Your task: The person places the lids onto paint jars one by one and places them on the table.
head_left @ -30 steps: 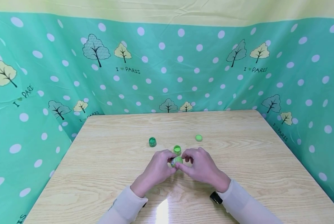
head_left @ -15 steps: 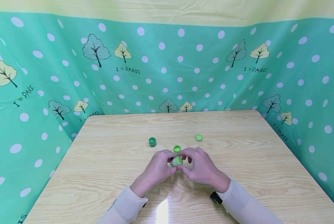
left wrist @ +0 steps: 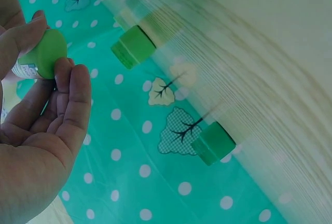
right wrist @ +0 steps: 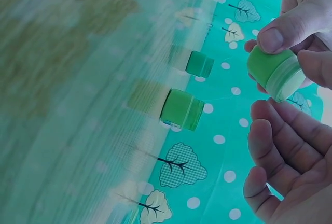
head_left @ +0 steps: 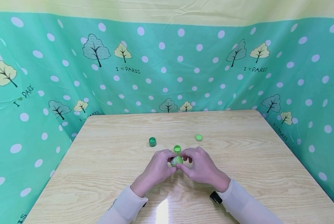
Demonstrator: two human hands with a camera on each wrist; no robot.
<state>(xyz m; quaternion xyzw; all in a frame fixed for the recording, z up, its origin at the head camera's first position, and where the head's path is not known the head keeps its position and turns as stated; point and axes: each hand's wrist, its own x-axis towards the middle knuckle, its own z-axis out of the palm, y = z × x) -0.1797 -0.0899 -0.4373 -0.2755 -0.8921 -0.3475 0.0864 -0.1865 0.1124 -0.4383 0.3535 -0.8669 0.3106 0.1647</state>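
Observation:
The left hand (head_left: 158,165) grips a small light-green jar (head_left: 177,161), tilted, its label towards that hand. In the right wrist view, the left thumb presses the side of the jar (right wrist: 272,63). The right hand (head_left: 201,165) pinches the jar's other end between thumb and index fingertip; its other fingers are loosely bent below. The left wrist view shows the left hand (left wrist: 46,130) with its fingertips against the jar (left wrist: 52,53). An uncapped light-green jar (head_left: 177,149) stands just behind the hands. Further left is a dark-green jar (head_left: 152,142).
A light-green lid (head_left: 199,137) lies at the back right of the wooden table (head_left: 113,130). A green dotted curtain (head_left: 161,77) hangs behind the table and along both sides. Black bands show at the cuffs of the pale sleeves.
The right thumb and fingertips have shifted slightly around the held jar's end. The left hand keeps its hold, and the things on the table have not moved.

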